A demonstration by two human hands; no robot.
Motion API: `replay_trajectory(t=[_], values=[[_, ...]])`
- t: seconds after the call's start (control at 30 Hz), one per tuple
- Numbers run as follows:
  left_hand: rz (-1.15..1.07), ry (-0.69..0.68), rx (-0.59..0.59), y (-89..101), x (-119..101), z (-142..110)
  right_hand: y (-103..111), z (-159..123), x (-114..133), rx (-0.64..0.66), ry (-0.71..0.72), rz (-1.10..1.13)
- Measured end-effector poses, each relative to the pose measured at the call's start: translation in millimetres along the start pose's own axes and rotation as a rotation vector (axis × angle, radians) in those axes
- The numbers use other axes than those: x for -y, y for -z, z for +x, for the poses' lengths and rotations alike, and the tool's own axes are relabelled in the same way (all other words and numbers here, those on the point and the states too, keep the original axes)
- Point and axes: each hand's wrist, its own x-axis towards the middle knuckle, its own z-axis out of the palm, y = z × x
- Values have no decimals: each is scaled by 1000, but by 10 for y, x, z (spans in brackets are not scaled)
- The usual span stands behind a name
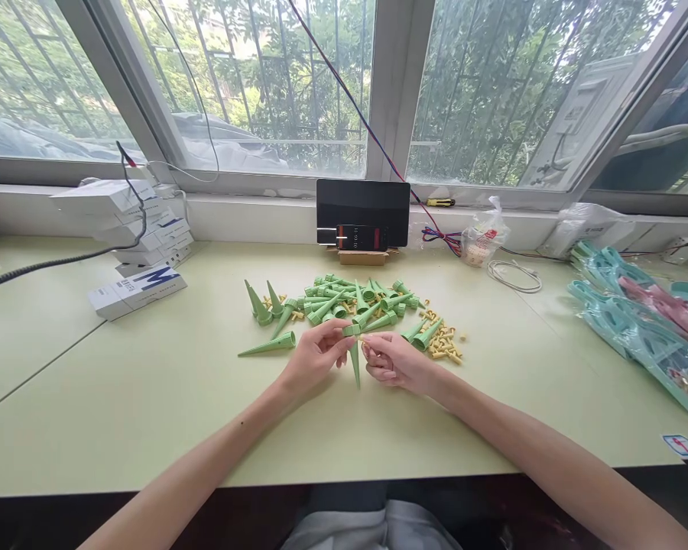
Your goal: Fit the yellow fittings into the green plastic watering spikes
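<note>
My left hand [322, 348] is closed around the wide top of a green plastic spike [355, 365], whose tip points down toward the table. Close against the spike's side, my right hand [394, 359] pinches a small yellow plug [361, 338], mostly covered by the fingertips. Beyond my hands lies a heap of green spikes [326, 305]. Small yellow plugs [446, 344] are scattered at the heap's right side, and some show among the spikes. One loose green spike [267, 344] lies flat left of my left hand.
White boxes [141, 290] are stacked at the left. A tablet [363, 206] and a phone [362, 237] stand at the back on a cardboard support. Bagged teal plastic items [624, 313] lie at the right, near a coiled white cable [514, 276] and a plastic bag [485, 235].
</note>
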Motion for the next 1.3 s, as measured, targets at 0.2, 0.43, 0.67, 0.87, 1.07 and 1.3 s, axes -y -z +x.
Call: replay_trajectory(t=[0.2,0.43,0.67,0.87,1.07,1.3], values=[[-60,13,16,-7,-8,-5,-3,-8,4,-10,23,-13],[-137,42,41,-23,-13,-5,25,-2,-20,27,21,-39],[-198,91,63,-13,-61,-7,4,-36,-23,33,117,-284],[-233,208,103,7,-87,-26,12,-44,-17,-69,324,-768],[-354,276,151,20,-55,-11,108,9,-104,-151,587,-1160],[-507,374,186,37,-53,10,154,-14,-128,-167,696,-1497]])
